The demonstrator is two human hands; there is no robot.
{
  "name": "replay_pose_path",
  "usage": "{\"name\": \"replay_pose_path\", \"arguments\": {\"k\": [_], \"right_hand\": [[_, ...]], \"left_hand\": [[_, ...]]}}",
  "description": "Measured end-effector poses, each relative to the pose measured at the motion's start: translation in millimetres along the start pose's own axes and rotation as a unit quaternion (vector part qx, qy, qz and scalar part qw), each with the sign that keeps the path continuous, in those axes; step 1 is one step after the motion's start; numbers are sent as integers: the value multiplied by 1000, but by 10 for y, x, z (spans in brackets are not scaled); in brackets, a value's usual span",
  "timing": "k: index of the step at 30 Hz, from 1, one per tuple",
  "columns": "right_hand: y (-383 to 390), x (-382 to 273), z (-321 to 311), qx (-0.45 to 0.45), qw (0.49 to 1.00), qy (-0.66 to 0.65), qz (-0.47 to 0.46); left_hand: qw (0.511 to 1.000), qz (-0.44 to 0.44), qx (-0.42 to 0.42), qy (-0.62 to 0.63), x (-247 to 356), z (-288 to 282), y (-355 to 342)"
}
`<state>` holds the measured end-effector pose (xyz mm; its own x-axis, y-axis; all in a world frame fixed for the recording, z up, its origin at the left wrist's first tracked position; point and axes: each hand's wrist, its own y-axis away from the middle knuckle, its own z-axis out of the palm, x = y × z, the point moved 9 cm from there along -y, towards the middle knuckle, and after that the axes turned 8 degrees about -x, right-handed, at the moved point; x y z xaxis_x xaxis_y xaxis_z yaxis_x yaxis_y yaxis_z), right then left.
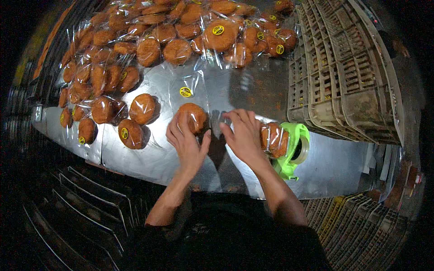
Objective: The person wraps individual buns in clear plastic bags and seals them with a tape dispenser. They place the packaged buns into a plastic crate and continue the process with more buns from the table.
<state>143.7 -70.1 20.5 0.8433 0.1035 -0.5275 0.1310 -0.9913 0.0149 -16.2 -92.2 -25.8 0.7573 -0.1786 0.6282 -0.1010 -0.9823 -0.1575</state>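
Observation:
My left hand (185,140) has its fingers curved over a round brown bun (195,115) in a clear bag with a yellow round sticker (185,91). My right hand (242,137) is just right of that bag, fingers bent and apart, with nothing visible in it. Beside it, more bagged buns (273,135) lie against a green sealing tool (294,165) with a roll in it. Loose bagged buns (142,109) lie on the metal table (126,160) to the left.
Many bagged buns (176,49) cover the back and left of the table. A tall stack of plastic crates (343,81) stands at the right. More stacked crates (352,226) are below at lower right, and dark stacked trays (86,203) at lower left.

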Motion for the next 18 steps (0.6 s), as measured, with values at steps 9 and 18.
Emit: {"name": "replay_pose_path", "arguments": {"k": [9, 18], "right_hand": [[141, 17, -49, -2, 997, -69, 24], [849, -125, -811, 286, 942, -118, -134]], "left_hand": [[987, -77, -44, 136, -345, 84, -454], [777, 15, -213, 592, 935, -331, -156]]}}
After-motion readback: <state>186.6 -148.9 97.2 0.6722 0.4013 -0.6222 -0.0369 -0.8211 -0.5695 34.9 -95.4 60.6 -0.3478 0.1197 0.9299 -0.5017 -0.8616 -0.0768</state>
